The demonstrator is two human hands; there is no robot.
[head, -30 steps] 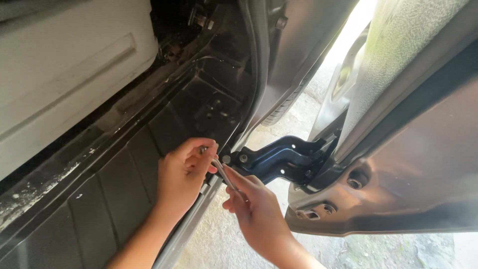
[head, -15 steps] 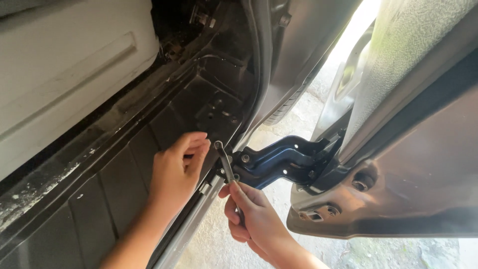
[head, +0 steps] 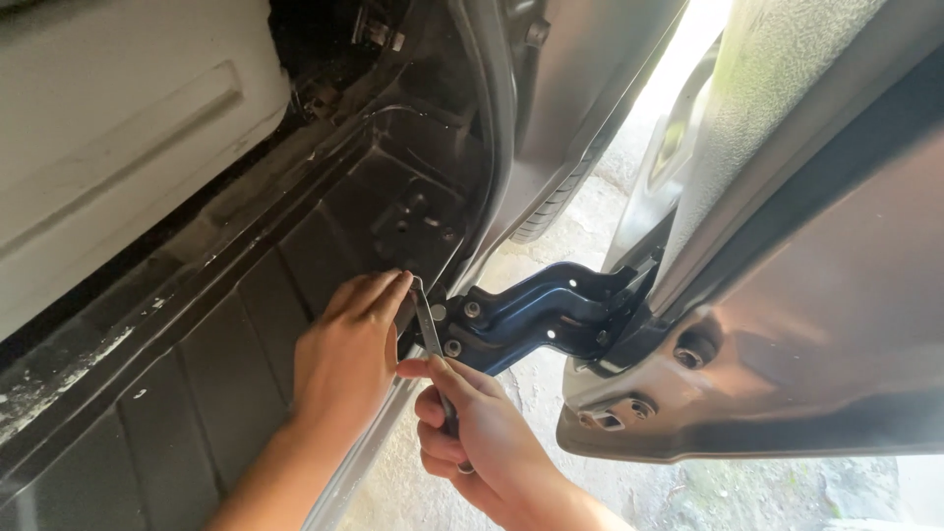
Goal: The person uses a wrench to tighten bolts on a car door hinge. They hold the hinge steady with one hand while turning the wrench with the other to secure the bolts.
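Below the hinge, right hand [head: 482, 433] fisted around a wrench [head: 431, 339], its head up beside the hinge bolts [head: 453, 329], left hand [head: 344, 359] fingers curled against the wrench tip, dark hinge [head: 551, 315] joining door [head: 787, 324] to sill [head: 147, 393].

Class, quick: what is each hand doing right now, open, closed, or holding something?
Left hand: open, fingers resting at the top of the wrench by the door hinge.
Right hand: closed around the wrench handle.

The wrench [head: 430, 332] now stands steeper than a second ago, its head raised toward frame centre; the right hand [head: 470, 425] grips lower down the handle.
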